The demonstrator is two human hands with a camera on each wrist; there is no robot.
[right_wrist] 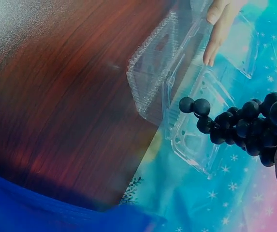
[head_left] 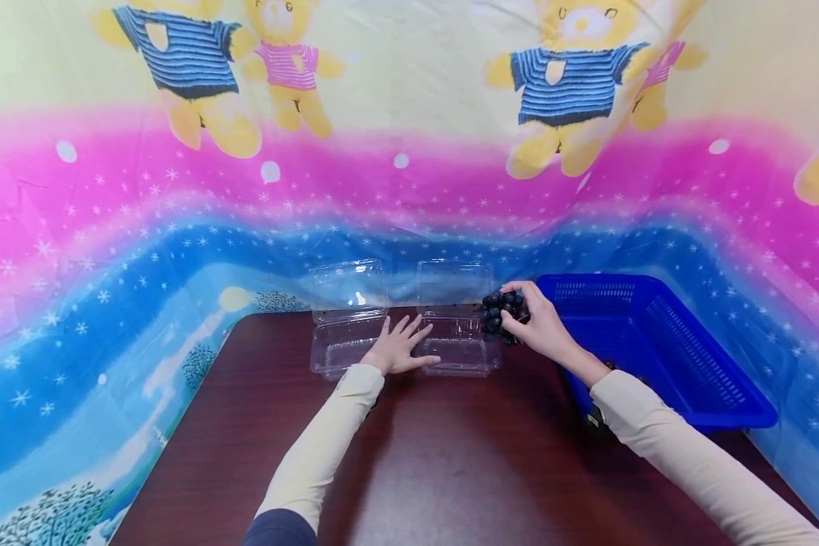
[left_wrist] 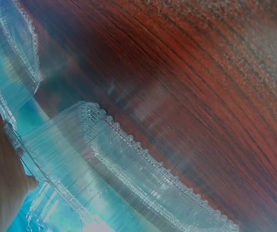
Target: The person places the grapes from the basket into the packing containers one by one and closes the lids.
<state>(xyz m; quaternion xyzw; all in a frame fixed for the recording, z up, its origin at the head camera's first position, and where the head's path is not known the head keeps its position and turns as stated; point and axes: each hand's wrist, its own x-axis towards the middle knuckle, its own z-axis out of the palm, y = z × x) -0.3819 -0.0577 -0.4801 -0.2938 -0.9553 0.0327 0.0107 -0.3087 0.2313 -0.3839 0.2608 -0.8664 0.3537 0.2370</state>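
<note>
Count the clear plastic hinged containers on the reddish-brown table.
2, both open, side by side: the left container and the right container, the latter nearer the bunch of round black grapes in the right hand. Others could be hidden from view.

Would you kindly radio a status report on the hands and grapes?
Right hand holding dark grapes near the clear containers. Left hand spread at the containers. Lids up; nothing visibly blocking.

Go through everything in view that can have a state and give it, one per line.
Left clear clamshell container: open, lid raised
Right clear clamshell container: open, lid raised
Bunch of black grapes: held up
Right hand: gripping the bunch
Left hand: fingers spread
Blue plastic basket: upright, open-topped
</note>
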